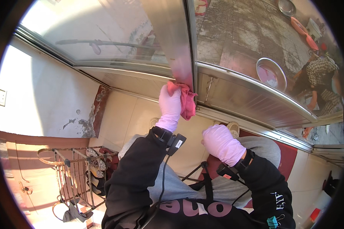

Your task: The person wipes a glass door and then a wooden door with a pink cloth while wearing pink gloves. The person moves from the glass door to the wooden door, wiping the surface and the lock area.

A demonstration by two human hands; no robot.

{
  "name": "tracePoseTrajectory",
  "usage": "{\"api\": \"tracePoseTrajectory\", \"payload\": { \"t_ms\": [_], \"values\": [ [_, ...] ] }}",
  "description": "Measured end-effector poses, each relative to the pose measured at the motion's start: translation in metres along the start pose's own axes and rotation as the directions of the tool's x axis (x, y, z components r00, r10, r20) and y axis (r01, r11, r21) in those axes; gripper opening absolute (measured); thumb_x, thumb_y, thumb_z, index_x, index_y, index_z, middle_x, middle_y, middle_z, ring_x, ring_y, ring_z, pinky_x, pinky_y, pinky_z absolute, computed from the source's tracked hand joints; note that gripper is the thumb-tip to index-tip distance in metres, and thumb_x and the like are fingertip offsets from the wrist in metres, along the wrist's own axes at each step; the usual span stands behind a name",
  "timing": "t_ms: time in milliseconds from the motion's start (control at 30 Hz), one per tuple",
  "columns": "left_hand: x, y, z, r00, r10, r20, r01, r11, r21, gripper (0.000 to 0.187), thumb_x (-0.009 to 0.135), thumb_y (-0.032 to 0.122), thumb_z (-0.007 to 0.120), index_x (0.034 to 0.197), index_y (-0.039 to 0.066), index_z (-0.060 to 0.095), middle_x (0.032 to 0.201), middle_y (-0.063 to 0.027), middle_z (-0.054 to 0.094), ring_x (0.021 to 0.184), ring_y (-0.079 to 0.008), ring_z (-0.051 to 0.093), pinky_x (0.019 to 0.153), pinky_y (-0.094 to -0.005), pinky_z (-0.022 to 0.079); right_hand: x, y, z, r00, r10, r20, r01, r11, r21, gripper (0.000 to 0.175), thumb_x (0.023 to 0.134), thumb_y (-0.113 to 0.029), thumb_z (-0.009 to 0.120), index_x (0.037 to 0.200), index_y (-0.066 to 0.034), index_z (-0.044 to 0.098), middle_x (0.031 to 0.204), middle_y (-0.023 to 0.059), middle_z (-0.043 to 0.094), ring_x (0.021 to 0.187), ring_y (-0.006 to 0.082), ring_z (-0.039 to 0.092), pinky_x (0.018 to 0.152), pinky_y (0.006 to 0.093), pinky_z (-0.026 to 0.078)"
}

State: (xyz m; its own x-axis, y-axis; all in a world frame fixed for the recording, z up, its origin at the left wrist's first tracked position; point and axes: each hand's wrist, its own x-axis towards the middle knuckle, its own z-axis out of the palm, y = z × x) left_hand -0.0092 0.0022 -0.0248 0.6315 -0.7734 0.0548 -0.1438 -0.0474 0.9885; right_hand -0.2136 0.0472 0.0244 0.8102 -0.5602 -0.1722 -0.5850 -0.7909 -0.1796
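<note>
My left hand (170, 106), in a pale pink glove, grips a crumpled pink cloth (187, 105). The cloth lies against the lower part of a metal door stile (176, 45), between a glass panel (109, 31) and a mesh-like screen panel (232, 34). Below and to the right, my right hand (222, 143) wears the same kind of glove. Its fingers are curled into a fist above my knee, with nothing visible in them. A ribbed lower door panel (246, 94) is beyond it.
A metal shoe rack (74, 174) with shoes stands at left, near a pink door (25, 171). Sliding-door track (246, 130) crosses the floor beside a red mat (288, 146). Beyond the screen, a person (322, 77) crouches near a metal basin (271, 75).
</note>
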Motion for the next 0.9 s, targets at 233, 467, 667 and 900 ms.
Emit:
{"api": "tracePoseTrajectory", "payload": {
  "t_ms": [233,467,667,900],
  "values": [
    [0.008,-0.003,-0.011,0.966,-0.244,0.087,0.238,0.968,0.074,0.028,0.086,0.012,0.062,0.108,-0.006,0.06,0.096,-0.0117,0.066,0.085,-0.0185,0.064,0.076,-0.0304,0.051,0.004,0.0,-0.002,0.982,0.035,0.185,-0.042,0.999,0.033,0.027,0.078,-0.03,0.066,0.074,-0.0037,0.068,0.069,0.0164,0.064,0.071,0.0334,0.064,0.065,0.0426,0.05],
    [-0.014,0.048,0.001,0.961,-0.156,0.227,0.252,0.834,-0.491,0.026,0.095,0.02,0.059,0.108,-0.004,0.059,0.095,-0.0059,0.064,0.082,-0.0139,0.061,0.073,-0.0275,0.051,-0.001,0.003,0.001,0.996,0.018,0.085,-0.024,0.997,0.068,0.025,0.078,-0.029,0.065,0.076,-0.0037,0.066,0.073,0.0168,0.064,0.072,0.0334,0.064,0.067,0.0434,0.049],
    [-0.02,0.04,0.015,0.905,-0.373,0.204,0.407,0.899,-0.162,0.029,0.095,0.021,0.06,0.108,-0.004,0.061,0.095,-0.0071,0.066,0.081,-0.0147,0.063,0.074,-0.0278,0.052,0.002,0.001,0.001,0.996,0.008,0.091,-0.012,0.999,0.051,0.026,0.078,-0.029,0.065,0.076,-0.0034,0.065,0.073,0.0161,0.064,0.073,0.033,0.064,0.066,0.0431,0.049],
    [-0.018,0.06,0.008,0.948,-0.236,0.216,0.309,0.849,-0.428,0.031,0.095,0.025,0.06,0.103,-0.005,0.063,0.092,-0.0052,0.066,0.08,-0.0108,0.059,0.072,-0.0266,0.049,0.001,0.002,-0.002,0.995,0.013,0.1,-0.018,0.999,0.044,0.028,0.079,-0.031,0.066,0.078,-0.0034,0.065,0.071,0.0157,0.063,0.073,0.0322,0.064,0.065,0.0431,0.05]
  ]
}}
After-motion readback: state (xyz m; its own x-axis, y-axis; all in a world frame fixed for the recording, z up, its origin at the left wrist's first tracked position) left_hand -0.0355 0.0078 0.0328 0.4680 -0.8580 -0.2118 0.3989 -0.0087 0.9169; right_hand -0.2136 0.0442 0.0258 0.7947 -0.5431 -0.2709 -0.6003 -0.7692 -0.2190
